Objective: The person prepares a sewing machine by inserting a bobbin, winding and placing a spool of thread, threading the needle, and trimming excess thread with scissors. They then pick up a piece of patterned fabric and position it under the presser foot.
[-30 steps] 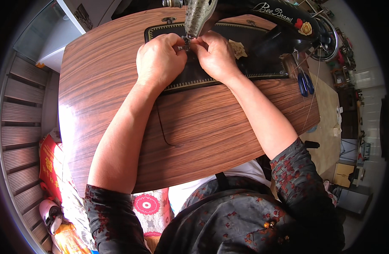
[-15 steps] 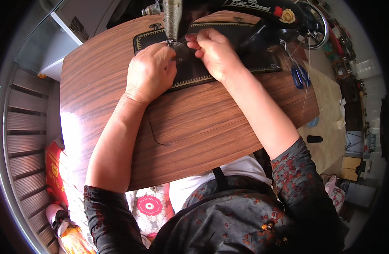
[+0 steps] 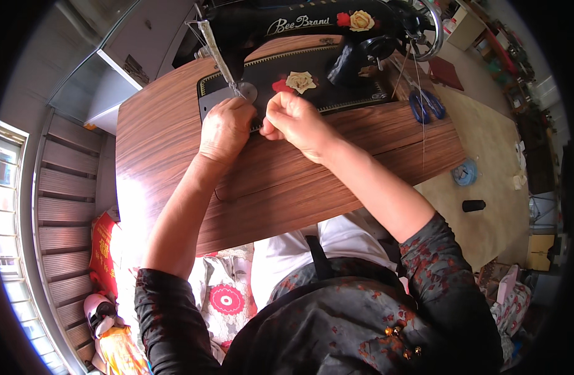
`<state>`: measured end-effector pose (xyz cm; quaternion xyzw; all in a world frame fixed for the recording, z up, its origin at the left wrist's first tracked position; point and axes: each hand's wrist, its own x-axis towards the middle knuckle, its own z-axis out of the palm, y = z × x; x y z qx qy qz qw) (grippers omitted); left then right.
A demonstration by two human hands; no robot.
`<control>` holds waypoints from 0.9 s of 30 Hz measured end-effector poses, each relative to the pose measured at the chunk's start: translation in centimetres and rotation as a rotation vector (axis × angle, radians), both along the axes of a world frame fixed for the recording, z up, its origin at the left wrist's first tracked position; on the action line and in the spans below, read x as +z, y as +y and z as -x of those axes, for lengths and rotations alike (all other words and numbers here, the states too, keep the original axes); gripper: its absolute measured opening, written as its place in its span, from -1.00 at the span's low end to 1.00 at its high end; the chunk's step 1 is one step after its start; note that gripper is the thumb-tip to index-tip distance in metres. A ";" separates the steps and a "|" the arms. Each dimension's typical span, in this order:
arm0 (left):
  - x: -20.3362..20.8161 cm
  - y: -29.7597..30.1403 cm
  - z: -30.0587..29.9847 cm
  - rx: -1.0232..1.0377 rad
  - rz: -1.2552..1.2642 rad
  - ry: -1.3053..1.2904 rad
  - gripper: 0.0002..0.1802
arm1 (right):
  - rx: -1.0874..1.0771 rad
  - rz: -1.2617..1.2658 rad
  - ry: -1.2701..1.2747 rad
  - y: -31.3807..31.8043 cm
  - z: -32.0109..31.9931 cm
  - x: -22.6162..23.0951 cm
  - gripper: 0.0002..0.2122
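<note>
In the head view, a black sewing machine point(image 3: 324, 25) with rose decals stands along the far edge of the wood-grain counter point(image 3: 159, 122), its needle end toward the left and its spoked handwheel point(image 3: 438, 34) toward the far right corner. The left hand point(image 3: 226, 128) is bent at the front of the machine's gold-bordered bed point(image 3: 337, 100), just beneath the presser foot point(image 3: 236, 89); its fingers curl inward with the tips hidden, so whether it grips anything cannot be told. The right hand point(image 3: 296, 123) is beside it, apart from it, near the front rim of the bed, with thumb and fingertips pressed together; anything pinched between them is too fine to make out. Blue-handled scissors point(image 3: 426, 105) lie near the counter's right end, beside the machine, and a pale thread point(image 3: 423, 147) runs down past them toward the near right edge. Beyond that edge, a black spool point(image 3: 474, 205) and a light-blue coil point(image 3: 464, 172) lie on the floor point(image 3: 487, 134). Past the counter's near left corner are a red printed bag point(image 3: 104, 250) and a pink helmet point(image 3: 99, 307).
</note>
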<state>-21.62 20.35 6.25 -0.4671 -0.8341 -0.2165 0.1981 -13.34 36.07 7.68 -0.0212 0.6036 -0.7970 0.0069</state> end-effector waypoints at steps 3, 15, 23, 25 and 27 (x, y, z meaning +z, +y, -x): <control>-0.9 -0.4 -1.0 0.090 -0.117 -0.020 -0.93 | -0.196 -0.466 0.539 3.0 -1.2 5.2 -0.90; -1.4 -0.8 -2.3 0.203 -0.240 -0.005 -0.90 | -0.615 -1.154 -0.092 30.4 7.2 14.8 -0.51; -1.6 -1.0 -1.9 0.231 -0.202 0.033 -0.92 | -0.831 -0.754 0.430 25.4 1.5 9.2 -0.74; -1.5 -0.9 -1.9 0.236 -0.211 0.025 -0.92 | -0.800 -0.733 0.270 24.6 -1.8 7.7 -0.74; -1.5 -0.5 -1.8 0.234 -0.226 0.013 -0.91 | -0.863 -0.928 0.318 24.0 -3.6 4.5 -0.76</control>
